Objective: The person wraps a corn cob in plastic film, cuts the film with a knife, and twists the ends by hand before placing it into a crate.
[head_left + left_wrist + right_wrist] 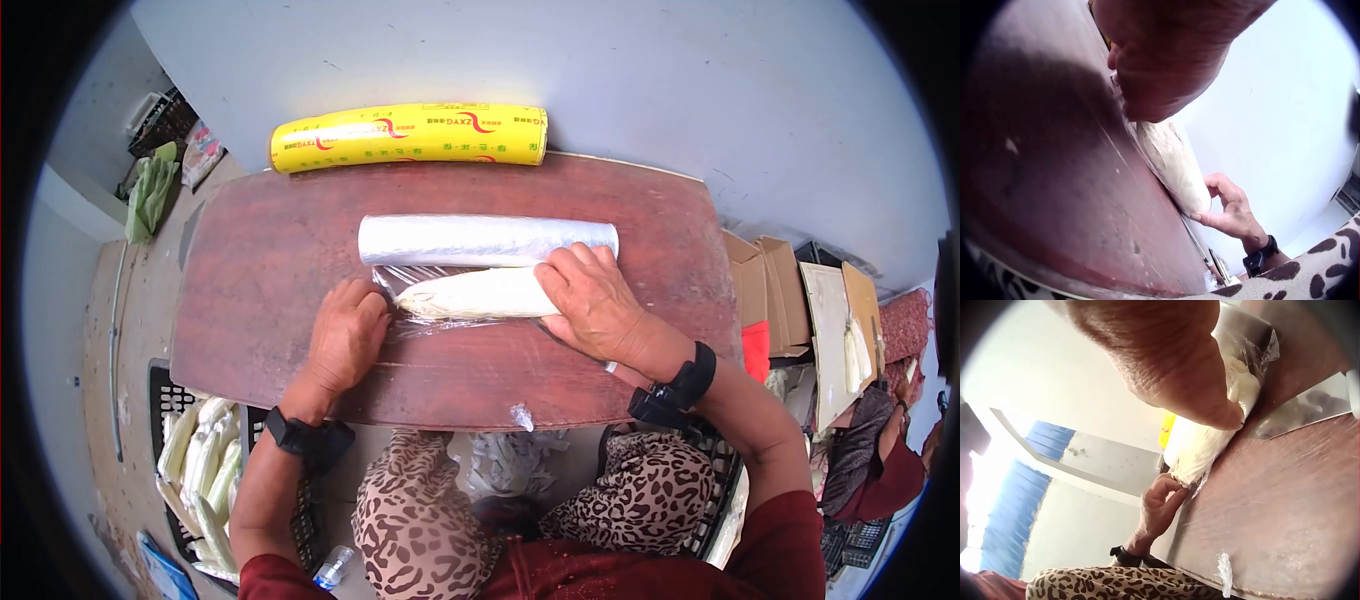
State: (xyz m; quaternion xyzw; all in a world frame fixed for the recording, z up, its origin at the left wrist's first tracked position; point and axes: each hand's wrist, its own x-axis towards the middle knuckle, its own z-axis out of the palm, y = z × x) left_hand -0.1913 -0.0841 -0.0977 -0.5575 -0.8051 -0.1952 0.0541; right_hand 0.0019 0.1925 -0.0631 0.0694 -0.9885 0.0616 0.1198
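Observation:
A pale, husk-covered ear of corn (480, 294) lies across the table on a sheet of clear plastic film (425, 325). The film runs out from a white roll of cling film (480, 240) just behind the corn. My right hand (597, 305) grips the thick end of the ear, thumb in front and fingers over the back. At the tapered tip, my left hand (350, 333) pinches the film's edge between thumb and finger, as the right wrist view shows. A shiny flat blade (1310, 407) lies on the table beneath my right hand.
A yellow printed roll (410, 137) lies at the table's back edge, against the wall. A film scrap (521, 416) sits at the front edge. Black crates (160, 385) with more corn stand below on the left. Cardboard boxes (765, 290) and another person (885, 470) are at right.

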